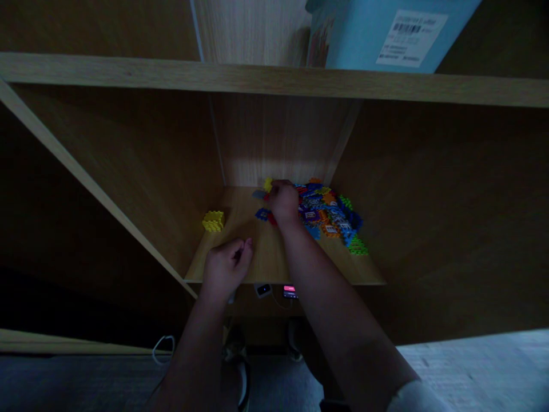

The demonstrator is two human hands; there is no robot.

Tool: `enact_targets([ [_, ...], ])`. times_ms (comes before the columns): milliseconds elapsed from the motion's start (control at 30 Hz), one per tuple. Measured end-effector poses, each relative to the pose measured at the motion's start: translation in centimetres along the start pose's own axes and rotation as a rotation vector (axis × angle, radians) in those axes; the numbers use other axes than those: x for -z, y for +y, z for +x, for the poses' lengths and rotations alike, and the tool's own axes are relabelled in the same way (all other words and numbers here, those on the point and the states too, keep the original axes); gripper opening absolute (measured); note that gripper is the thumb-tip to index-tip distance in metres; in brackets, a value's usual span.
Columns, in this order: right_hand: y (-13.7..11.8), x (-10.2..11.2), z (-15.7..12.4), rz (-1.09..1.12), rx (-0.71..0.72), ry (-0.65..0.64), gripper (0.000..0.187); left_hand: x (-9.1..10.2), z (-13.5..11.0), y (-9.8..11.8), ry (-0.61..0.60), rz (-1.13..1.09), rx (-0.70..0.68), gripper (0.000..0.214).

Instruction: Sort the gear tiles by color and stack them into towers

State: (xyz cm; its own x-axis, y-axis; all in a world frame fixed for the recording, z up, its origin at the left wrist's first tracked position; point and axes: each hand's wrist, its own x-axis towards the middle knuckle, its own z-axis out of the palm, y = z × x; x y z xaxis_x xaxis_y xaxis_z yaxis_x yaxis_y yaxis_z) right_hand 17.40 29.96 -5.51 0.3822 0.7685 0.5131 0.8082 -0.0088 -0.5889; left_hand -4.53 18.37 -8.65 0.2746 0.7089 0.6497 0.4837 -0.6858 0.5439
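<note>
A loose heap of colourful plastic interlocking building pieces (310, 216) lies on the right of the wooden shelf. My right hand (284, 200) is at the left edge of this heap, its fingers curled down among the pieces; what they grip is hidden. By its fingertips sit a yellow piece (268, 184) and a dark blue piece (262, 214). My left hand (227, 264) hovers over the shelf's front left, closed in a loose fist with nothing seen in it. Farther left stands a yellow block of pieces (213, 221), apart from both hands.
Wooden side walls enclose the shelf board (240, 200). Above runs another shelf's edge (257, 77), bearing a light blue box (369, 34) with a label. Below the board are a phone with a lit screen (290, 292) and a small device (263, 290) with a cable.
</note>
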Motion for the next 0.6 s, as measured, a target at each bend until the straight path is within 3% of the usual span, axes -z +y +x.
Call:
enact_targets([
  [133,0.1,-0.9,0.1,0.364,-0.103,-0.151,0.029,0.1,0.0,0.2,-0.004,-0.013,0.02,0.046],
  [233,-0.3,-1.7,-0.4,0.443,-0.135,-0.224,0.02,0.1,0.0,0.3,-0.004,-0.012,0.023,0.046],
  [367,-1.3,-2.7,-1.6,0.325,-0.127,-0.317,0.013,0.1,0.0,0.2,-0.015,0.001,0.02,0.045],
  [500,-1.8,-3.1,-2.3,0.106,0.063,-0.444,0.003,0.0,0.0,0.2,-0.014,0.007,0.013,0.045],
  [600,-1.9,-2.8,-2.5,0.035,0.187,-0.426,0.007,0.0,0.1,0.3,-0.011,0.011,0.008,0.045],
])
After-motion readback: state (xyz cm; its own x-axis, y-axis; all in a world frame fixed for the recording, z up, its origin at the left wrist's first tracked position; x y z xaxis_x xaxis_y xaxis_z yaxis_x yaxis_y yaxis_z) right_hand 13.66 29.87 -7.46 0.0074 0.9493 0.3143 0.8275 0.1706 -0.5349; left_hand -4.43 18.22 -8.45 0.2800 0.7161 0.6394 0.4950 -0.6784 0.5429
